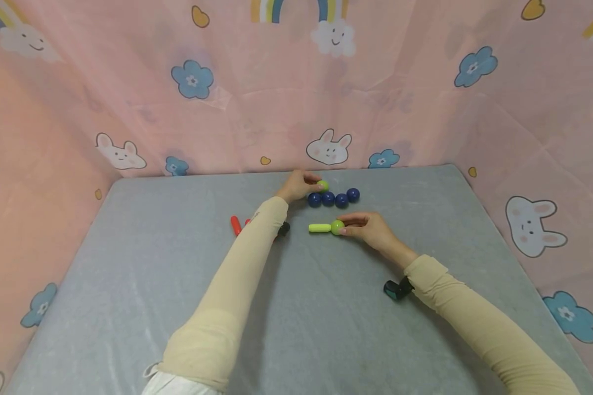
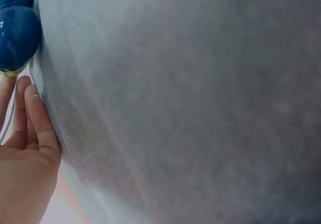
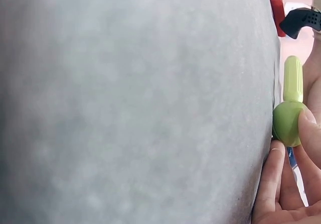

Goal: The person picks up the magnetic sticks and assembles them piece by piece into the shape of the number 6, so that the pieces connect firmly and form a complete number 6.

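Note:
My left hand reaches to the back of the table and pinches a green ball between thumb and fingers. Just in front of that ball lies a row of several dark blue balls. My right hand, nearer the front, holds another green ball by thumb and fingertips. Against its left side lies a ridged yellow-green stick, seen end to end with the ball in the right wrist view too. In the left wrist view, blue balls hide most of the green one.
Red sticks lie left of centre, partly hidden under my left sleeve. Each wrist carries a dark camera, the right one close over the grey tabletop. A pink patterned curtain stands around the back and sides.

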Tool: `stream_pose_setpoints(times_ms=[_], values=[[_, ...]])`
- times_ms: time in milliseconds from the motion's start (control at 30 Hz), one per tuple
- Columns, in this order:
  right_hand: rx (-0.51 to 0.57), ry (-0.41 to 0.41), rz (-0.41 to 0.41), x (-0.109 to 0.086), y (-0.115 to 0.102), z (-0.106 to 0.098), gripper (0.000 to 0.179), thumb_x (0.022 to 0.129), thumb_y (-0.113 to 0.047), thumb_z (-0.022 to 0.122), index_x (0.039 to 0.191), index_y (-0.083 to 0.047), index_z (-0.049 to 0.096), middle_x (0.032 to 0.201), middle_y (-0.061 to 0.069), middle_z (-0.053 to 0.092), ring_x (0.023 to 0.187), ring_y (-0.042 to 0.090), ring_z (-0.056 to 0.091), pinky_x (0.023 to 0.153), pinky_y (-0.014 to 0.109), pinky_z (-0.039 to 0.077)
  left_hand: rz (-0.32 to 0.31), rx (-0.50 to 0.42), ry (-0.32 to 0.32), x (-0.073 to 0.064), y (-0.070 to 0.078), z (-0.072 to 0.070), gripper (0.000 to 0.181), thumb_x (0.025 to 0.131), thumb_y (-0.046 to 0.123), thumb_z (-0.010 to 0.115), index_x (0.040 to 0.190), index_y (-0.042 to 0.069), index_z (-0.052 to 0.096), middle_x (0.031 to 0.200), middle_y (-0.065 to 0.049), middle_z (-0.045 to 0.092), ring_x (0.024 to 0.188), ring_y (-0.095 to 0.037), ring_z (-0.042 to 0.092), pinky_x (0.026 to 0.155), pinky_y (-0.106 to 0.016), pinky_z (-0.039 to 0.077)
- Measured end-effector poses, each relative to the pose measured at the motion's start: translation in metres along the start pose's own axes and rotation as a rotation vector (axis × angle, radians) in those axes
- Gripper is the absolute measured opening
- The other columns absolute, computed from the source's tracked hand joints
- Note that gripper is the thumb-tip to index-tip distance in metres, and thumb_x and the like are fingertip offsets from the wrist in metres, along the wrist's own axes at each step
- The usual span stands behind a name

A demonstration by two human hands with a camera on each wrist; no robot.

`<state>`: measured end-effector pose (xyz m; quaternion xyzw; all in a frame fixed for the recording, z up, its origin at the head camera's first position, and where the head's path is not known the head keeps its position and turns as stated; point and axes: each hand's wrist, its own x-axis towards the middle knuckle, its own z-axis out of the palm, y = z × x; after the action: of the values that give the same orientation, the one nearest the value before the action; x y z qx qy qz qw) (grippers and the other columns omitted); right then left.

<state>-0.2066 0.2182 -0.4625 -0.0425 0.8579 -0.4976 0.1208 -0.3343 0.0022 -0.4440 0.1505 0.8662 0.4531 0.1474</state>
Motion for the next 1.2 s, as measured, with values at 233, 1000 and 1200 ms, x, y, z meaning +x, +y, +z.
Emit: stream_pose_setpoints(times_ms=[233, 1000, 1200], values=[[0.016, -0.005, -0.002, 0.0, 0.002, -0.001, 0.039, 0.089, -0.026, 0.075, 0.124, -0.011, 0.069, 0.129, 0.011, 0.068, 0.116, 0.024, 0.065, 0.084, 0.016, 0.051, 0.0, 0.018, 0.009, 0.005, -0.005, 0.003, 0.035, 0.095, 0.023, 0.068, 0.127, 0.008, 0.066, 0.125, -0.01, 0.067, 0.112, -0.022, 0.06, 0.099, -0.035, 0.049], [0.015, 0.002, 0.012, 0.0, -0.002, -0.002, 0.038, 0.088, -0.023, 0.076, 0.124, -0.011, 0.069, 0.129, 0.011, 0.068, 0.107, 0.013, 0.066, 0.082, 0.015, 0.051, 0.072, -0.008, -0.046, -0.03, -0.005, -0.039, 0.034, 0.092, 0.021, 0.071, 0.122, 0.005, 0.068, 0.121, -0.013, 0.07, 0.112, -0.025, 0.063, 0.096, -0.035, 0.051], [0.015, 0.001, 0.005, -0.002, -0.002, -0.001, 0.039, 0.088, -0.025, 0.076, 0.124, -0.011, 0.069, 0.129, 0.011, 0.068, 0.108, 0.013, 0.065, 0.081, 0.014, 0.051, 0.079, 0.096, -0.112, -0.047, 0.002, -0.044, 0.036, 0.089, 0.026, 0.074, 0.122, 0.01, 0.069, 0.119, -0.009, 0.072, 0.112, -0.022, 0.065, 0.098, -0.035, 0.051]])
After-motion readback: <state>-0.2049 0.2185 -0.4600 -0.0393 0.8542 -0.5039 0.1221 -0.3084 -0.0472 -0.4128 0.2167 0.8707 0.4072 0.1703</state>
